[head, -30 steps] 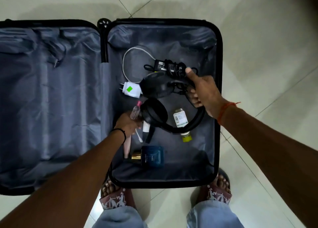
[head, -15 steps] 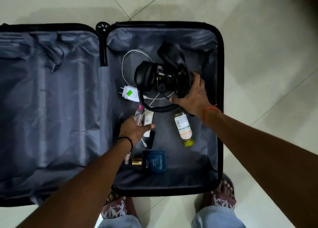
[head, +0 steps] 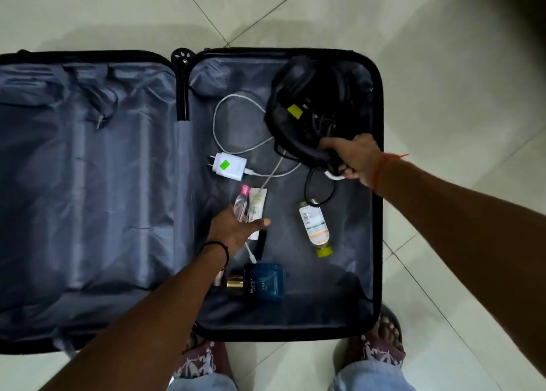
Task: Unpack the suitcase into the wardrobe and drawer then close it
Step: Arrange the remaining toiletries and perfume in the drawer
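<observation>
Headphones (head: 307, 101) lifted farther right; right hand (head: 353, 161) grip clenched round band; left hand (head: 233, 228) released, touching bottle (head: 240, 204).

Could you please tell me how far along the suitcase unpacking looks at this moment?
Done: the suitcase's left half holds nothing visible. In hand: the right hand grips the headphones and black cables; the left hand reaches over the small bottles. Left: white charger, perfume box, yellow-capped bottle, then closing.

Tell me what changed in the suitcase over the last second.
The right hand lifted the headphones and black cable bundle toward the far right corner. The left hand let go of the headphones and now spreads over the small tubes. Charger, bottle, perfume stayed put.
</observation>
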